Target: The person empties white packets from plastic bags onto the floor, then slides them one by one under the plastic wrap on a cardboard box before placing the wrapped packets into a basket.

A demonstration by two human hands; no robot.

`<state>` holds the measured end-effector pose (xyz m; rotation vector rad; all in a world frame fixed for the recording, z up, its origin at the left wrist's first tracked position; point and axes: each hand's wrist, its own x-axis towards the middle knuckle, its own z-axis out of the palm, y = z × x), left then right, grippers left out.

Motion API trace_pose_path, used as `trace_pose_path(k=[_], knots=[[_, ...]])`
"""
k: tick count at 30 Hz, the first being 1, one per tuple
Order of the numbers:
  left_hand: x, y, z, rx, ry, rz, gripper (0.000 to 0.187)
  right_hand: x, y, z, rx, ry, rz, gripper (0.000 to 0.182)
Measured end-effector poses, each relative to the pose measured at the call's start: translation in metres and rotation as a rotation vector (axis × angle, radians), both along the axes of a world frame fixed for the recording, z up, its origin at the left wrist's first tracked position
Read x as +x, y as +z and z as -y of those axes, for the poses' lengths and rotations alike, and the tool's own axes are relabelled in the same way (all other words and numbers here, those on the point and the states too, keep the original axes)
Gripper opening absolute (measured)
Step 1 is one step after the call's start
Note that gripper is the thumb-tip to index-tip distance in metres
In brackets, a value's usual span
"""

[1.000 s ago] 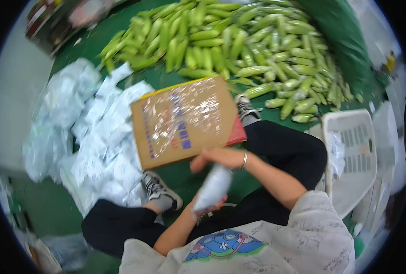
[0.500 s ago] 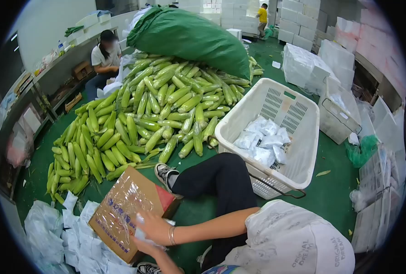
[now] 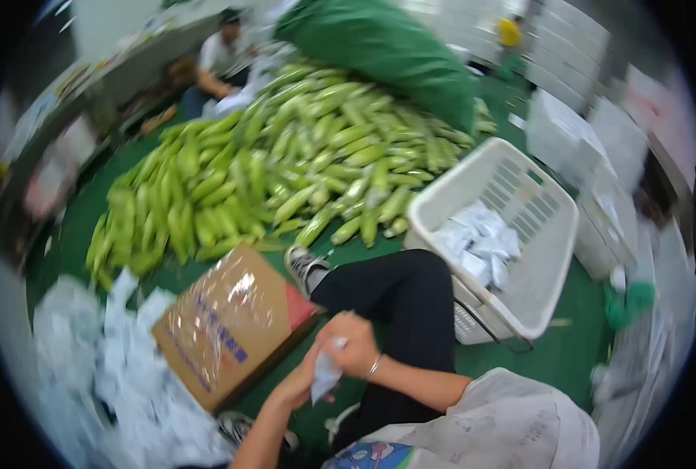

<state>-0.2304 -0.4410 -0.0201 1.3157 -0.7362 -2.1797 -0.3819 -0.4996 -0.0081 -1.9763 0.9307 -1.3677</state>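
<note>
A small white packet (image 3: 326,377) is held between my two hands, beside the right edge of the taped cardboard box (image 3: 231,313). My right hand (image 3: 349,344), with a bracelet at the wrist, is closed round the packet's upper part. My left hand (image 3: 301,383) grips it from the other side, its fingers partly hidden. Many white packets (image 3: 141,375) lie heaped left of the box. More packets (image 3: 481,242) lie inside the white plastic basket (image 3: 493,306) to the right of my bent leg.
Behind the box spreads a large pile of green corn (image 3: 285,156), with a green sack (image 3: 379,55) on top. A seated person (image 3: 221,66) is beyond it. White foam boxes (image 3: 567,47) stand at the back right, and shelving (image 3: 90,125) lines the left.
Both hands have moved right and up, off the box top, and now hold the packet together in front of my leg. The view has shifted and blurred.
</note>
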Motion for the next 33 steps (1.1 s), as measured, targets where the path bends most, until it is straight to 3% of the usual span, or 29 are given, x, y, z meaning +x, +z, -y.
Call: trace_pose_path(k=[1, 2, 3, 4, 6, 7, 8, 9, 10, 11, 13, 14, 15, 16, 17, 18, 20, 22, 23, 24, 25, 26, 27, 28, 29, 33], knots=[[-0.007, 0.029, 0.007, -0.242, -0.099, 0.063, 0.063, -0.008, 0.022, 0.011, -0.012, -0.02, -0.072, 0.01], [-0.022, 0.05, 0.009, -0.532, -0.052, 0.318, 0.064, -0.017, 0.047, 0.024, 0.097, -0.027, -0.054, 0.01], [-0.032, 0.049, 0.021, -0.617, 0.016, 0.344, 0.072, -0.024, 0.06, 0.031, 0.041, -0.007, -0.069, 0.013], [-0.053, 0.025, 0.034, -1.019, 0.197, 0.446, 0.07, -0.029, 0.087, 0.032, 0.035, -0.044, -0.116, 0.016], [-0.07, 0.084, 0.036, -0.947, 0.129, 0.627, 0.055, -0.085, 0.076, 0.071, -0.478, -0.129, -0.458, 0.032], [-0.086, 0.084, 0.04, -1.09, 0.203, 0.682, 0.05, -0.118, 0.083, 0.098, -0.069, -0.162, -0.315, 0.035], [-0.097, 0.074, 0.04, -1.252, 0.241, 0.73, 0.046, -0.144, 0.11, 0.119, 0.102, -0.169, -0.423, 0.04], [-0.077, 0.069, 0.036, -1.211, 0.267, 0.753, 0.046, -0.187, 0.106, 0.16, 0.265, -0.372, -0.378, 0.046], [-0.058, 0.075, 0.033, -1.417, 0.341, 0.687, 0.043, -0.229, 0.116, 0.185, 0.379, -0.453, -0.263, 0.051], [-0.031, 0.077, 0.035, -1.63, 0.41, 0.605, 0.04, -0.341, 0.08, 0.26, 0.132, -0.555, -0.227, 0.056], [0.061, 0.059, 0.008, -1.145, 0.553, 1.046, 0.029, -0.433, 0.097, 0.282, 0.367, -1.001, -0.438, 0.053], [0.115, 0.037, -0.009, -0.544, 0.782, 0.97, 0.036, -0.446, 0.086, 0.274, 0.382, -1.003, -0.443, 0.053], [0.168, -0.002, -0.04, -0.451, 1.164, 0.811, 0.048, -0.452, 0.072, 0.271, 0.513, -1.058, -0.069, 0.048], [0.201, -0.006, -0.075, -0.177, 1.408, 1.156, 0.058, -0.462, 0.061, 0.27, 0.629, -1.09, 0.309, 0.043], [0.248, -0.073, -0.119, 0.061, 1.417, 1.7, 0.067, -0.486, 0.026, 0.284, 0.711, -0.982, 0.319, 0.042], [0.267, -0.087, -0.153, 0.522, 1.166, 1.939, 0.082, -0.511, -0.008, 0.289, 0.787, -0.888, 0.331, 0.041], [0.266, -0.12, -0.176, 0.895, 1.079, 1.8, 0.109, -0.385, -0.006, 0.238, 0.536, -0.729, 0.064, 0.039], [0.25, -0.138, -0.169, 0.965, 0.903, 1.797, 0.117, -0.261, -0.002, 0.218, 0.363, -0.468, -0.086, 0.035], [0.243, -0.141, -0.167, 0.951, 0.892, 1.853, 0.119, -0.149, 0.026, 0.173, 0.328, -0.317, -0.151, 0.03], [0.241, -0.14, -0.164, 0.937, 0.897, 1.909, 0.122, -0.063, 0.055, 0.144, 0.383, -0.209, -0.564, 0.022], [0.243, -0.135, -0.161, 0.924, 0.918, 1.872, 0.119, -0.016, 0.042, 0.125, 0.23, 0.03, -0.504, 0.02], [0.247, -0.132, -0.164, 0.922, 0.937, 1.841, 0.117, 0.027, 0.048, 0.108, 0.309, 0.222, -0.644, 0.027], [0.254, -0.134, -0.176, 0.899, 0.924, 1.845, 0.117, 0.054, 0.027, 0.105, 0.264, 0.42, -0.704, 0.033], [0.268, -0.138, -0.19, 0.87, 1.085, 1.67, 0.112, 0.077, 0.004, 0.102, 0.281, 0.523, -0.726, 0.038], [0.282, -0.143, -0.2, 0.836, 1.233, 1.486, 0.108, 0.093, -0.027, 0.104, 0.179, 0.504, -0.916, 0.043], [0.297, -0.143, -0.209, 0.79, 1.324, 1.509, 0.099, 0.126, -0.09, 0.109, -0.06, 0.518, -1.028, 0.039]])
